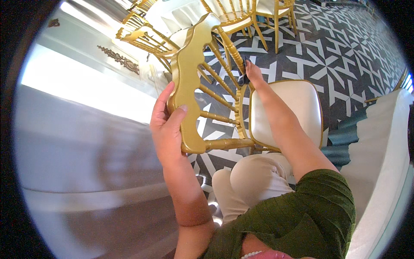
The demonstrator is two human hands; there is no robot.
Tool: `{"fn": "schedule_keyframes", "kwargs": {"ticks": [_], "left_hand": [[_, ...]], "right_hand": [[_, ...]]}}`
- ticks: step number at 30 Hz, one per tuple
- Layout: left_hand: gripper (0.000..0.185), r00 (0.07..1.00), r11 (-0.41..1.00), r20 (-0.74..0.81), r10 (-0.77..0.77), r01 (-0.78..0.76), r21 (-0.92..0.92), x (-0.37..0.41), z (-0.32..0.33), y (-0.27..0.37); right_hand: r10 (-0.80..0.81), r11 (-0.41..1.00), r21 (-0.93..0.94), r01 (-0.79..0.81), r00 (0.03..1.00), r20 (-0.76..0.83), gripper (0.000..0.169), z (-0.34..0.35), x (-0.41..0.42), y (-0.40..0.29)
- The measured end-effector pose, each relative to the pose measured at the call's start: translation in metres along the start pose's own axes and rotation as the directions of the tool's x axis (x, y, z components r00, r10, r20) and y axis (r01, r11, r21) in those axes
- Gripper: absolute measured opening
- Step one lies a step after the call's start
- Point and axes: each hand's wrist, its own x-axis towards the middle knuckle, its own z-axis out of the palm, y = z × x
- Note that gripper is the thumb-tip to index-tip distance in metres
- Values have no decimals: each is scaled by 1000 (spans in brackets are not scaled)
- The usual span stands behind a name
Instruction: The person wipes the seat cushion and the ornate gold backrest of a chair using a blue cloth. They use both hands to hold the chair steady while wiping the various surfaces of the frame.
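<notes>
Before me stands a gold-painted chair [187, 87] with a scalloped top rail, turned spindles and a white padded seat [288, 106]. My left hand [166, 119] grips the top rail near its closer end, thumb on the front face and fingers round the outer edge. At the far side post of the backrest, my right hand [254, 73] presses a dark cloth [244, 76] round the post, just above the lower cross rail. Part of the cloth is hidden behind the fingers. My right forearm passes over the seat.
More gold chairs [236, 19] stand beyond, beside a table with a white cloth [165, 14]. At right hangs another white tablecloth [372, 139] over teal fabric [343, 142]. A pale wall [113, 155] with a carved ornament [119, 60] borders the left. The floor [317, 64] has black-and-white geometric tiles.
</notes>
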Motion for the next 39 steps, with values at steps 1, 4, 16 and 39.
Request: {"fn": "schedule_keyframes", "kwargs": {"ticks": [1, 4, 16, 39], "left_hand": [[53, 1000, 1000, 24, -3, 3, 7, 2, 4, 2], [49, 999, 1000, 28, 26, -27, 13, 3, 2, -1], [43, 1000, 999, 6, 22, -22, 36, 5, 1, -2], [44, 1000, 1000, -1, -15, 15, 23, -3, 8, 3]], "right_hand": [[12, 992, -125, -9, 1000, 18, 47, 2, -4, 26], [26, 889, -440, 126, 945, 325, 39, -1, -35, 67], [-275, 913, 254, 320, 941, -198, 31, -80, -46, -122], [-208, 978, -44, 204, 973, -104, 37, -33, -16, -93]]}}
